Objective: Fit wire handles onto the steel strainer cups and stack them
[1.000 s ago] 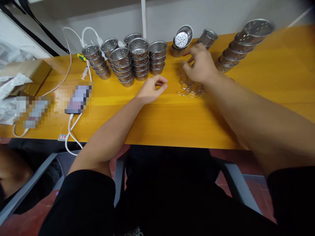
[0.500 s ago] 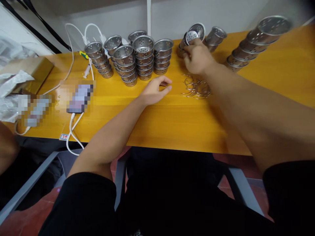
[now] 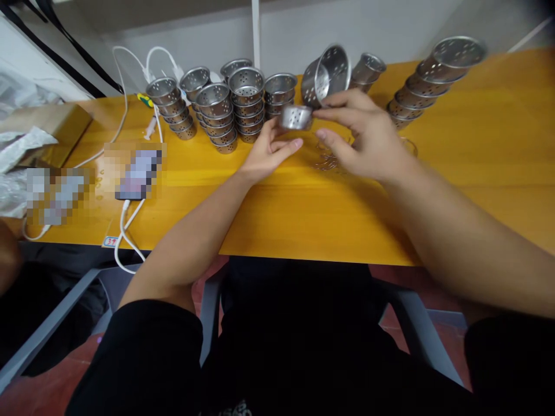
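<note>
My right hand (image 3: 368, 136) pinches a small perforated metal cup (image 3: 297, 117) at its right edge between the fingertips; the cup is blurred by motion. Just left of and below this cup is my left hand (image 3: 266, 150), thumb and fingers apart; whether a finger touches the cup, I cannot tell. Behind my right fingers a larger perforated metal cup (image 3: 312, 86) leans with its mouth to the right. A loose heap of thin curved wires (image 3: 327, 162) lies on the table, partly hidden under my right hand.
Several stacks of perforated cups (image 3: 215, 107) stand left of centre, along the back. A tall leaning stack (image 3: 422, 86) and a shorter one (image 3: 368, 69) are at the right. On the wooden table (image 3: 281, 225) lie a phone (image 3: 139, 173) with a white cable and a cardboard box (image 3: 69, 127).
My right hand has come back from the rear cups toward my left hand, with a small cup in its fingers. My left hand's fingers have lifted and spread toward it.
</note>
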Demonstrator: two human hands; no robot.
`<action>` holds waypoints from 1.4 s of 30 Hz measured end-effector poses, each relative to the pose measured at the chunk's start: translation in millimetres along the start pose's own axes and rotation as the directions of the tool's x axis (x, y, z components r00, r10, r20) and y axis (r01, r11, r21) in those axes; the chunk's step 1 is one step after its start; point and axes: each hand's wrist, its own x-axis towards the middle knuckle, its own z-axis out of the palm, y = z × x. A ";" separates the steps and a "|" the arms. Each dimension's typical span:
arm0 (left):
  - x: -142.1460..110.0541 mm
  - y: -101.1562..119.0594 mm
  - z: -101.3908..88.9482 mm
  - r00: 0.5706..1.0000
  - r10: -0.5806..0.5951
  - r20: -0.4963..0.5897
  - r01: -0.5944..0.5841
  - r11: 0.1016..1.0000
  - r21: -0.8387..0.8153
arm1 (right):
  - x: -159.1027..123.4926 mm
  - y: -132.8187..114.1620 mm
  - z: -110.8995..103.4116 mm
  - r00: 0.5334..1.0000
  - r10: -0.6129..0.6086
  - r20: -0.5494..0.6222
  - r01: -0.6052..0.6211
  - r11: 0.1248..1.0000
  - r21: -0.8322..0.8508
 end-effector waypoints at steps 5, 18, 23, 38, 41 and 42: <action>-3.8 14.2 -6.3 0.999 0.047 0.016 -0.045 0.994 -0.099 | -10.2 -18.6 13.1 0.993 -0.026 0.119 0.005 0.986 0.169; -11.7 36.2 -8.7 0.994 0.021 0.105 -0.021 1.000 -0.003 | -17.7 -0.8 32.7 0.993 0.023 0.114 -0.044 0.982 0.182; -7.8 33.7 -11.6 0.982 0.076 0.170 -0.077 0.997 -0.001 | -16.5 0.3 27.3 0.975 0.049 0.219 -0.086 0.983 0.165; 5.2 18.6 -20.8 0.983 0.099 0.156 -0.111 0.991 0.069 | -12.3 -3.5 10.3 0.960 0.155 0.235 -0.206 0.956 0.210; 3.5 24.1 -23.7 0.984 0.096 0.153 -0.112 0.988 0.102 | -13.3 -1.0 10.0 0.962 0.187 0.199 -0.227 0.952 0.204; 2.8 25.9 -24.3 0.984 0.092 0.151 -0.110 0.987 0.115 | -13.6 0.5 10.1 0.961 0.188 0.204 -0.230 0.951 0.205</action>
